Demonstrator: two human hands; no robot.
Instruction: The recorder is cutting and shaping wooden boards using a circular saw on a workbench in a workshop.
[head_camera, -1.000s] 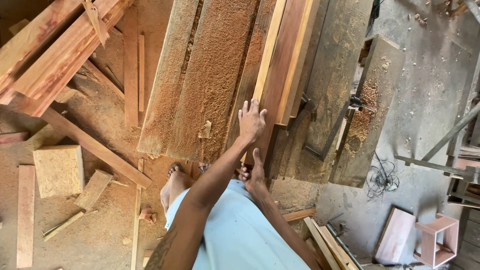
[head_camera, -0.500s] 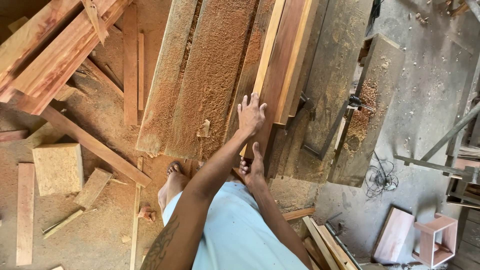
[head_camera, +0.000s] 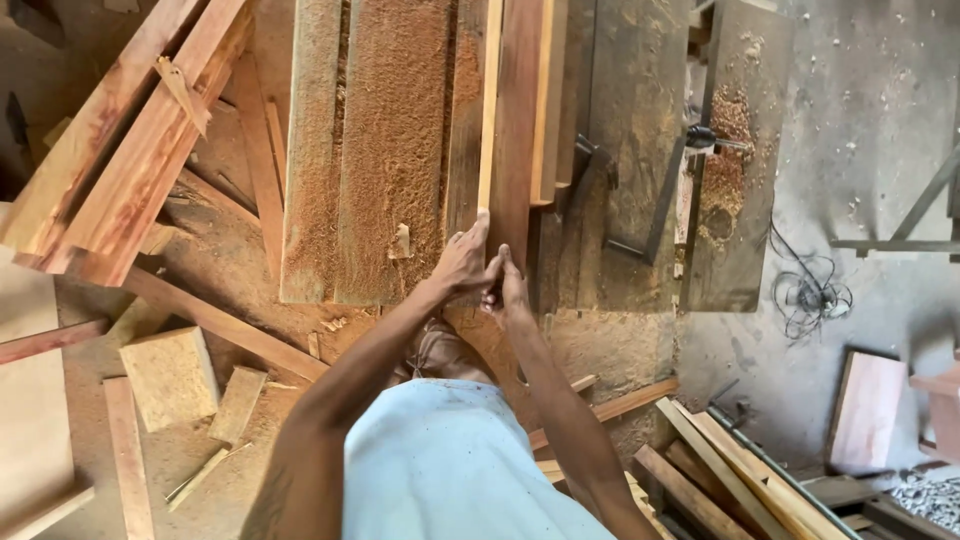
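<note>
Two hands meet at the near end of a reddish plank (head_camera: 516, 120) lying lengthwise on the sawdust-covered counter (head_camera: 390, 150).

Far left: stacked red boards (head_camera: 120, 150) lean over the floor, with offcut blocks (head_camera: 170, 375) and loose strips scattered below them.

Left hand (head_camera: 462, 262): grip mostly open, fingers extended, fingertips on the end of a thin pale strip (head_camera: 488, 110) that runs along the plank's left edge. Touching, not wrapped round it.

Right hand (head_camera: 512, 288): fingers straight and together, pressed on the plank's near end. Whether the thumb hooks under it, I cannot tell.

Versus one second ago: both hands sit closer together and nearer the plank end; the left hand was spread flat, now it is narrowed to the strip. Plank and strip look unmoved.

Room: the counter's near edge sits just below the hands, body tight against it. Right of the plank, a dark metal machine table (head_camera: 640, 150) with a clamp handle (head_camera: 700, 140). Further right is concrete floor with a coiled cable (head_camera: 810, 295); lower right, piled slats (head_camera: 730, 470).
</note>
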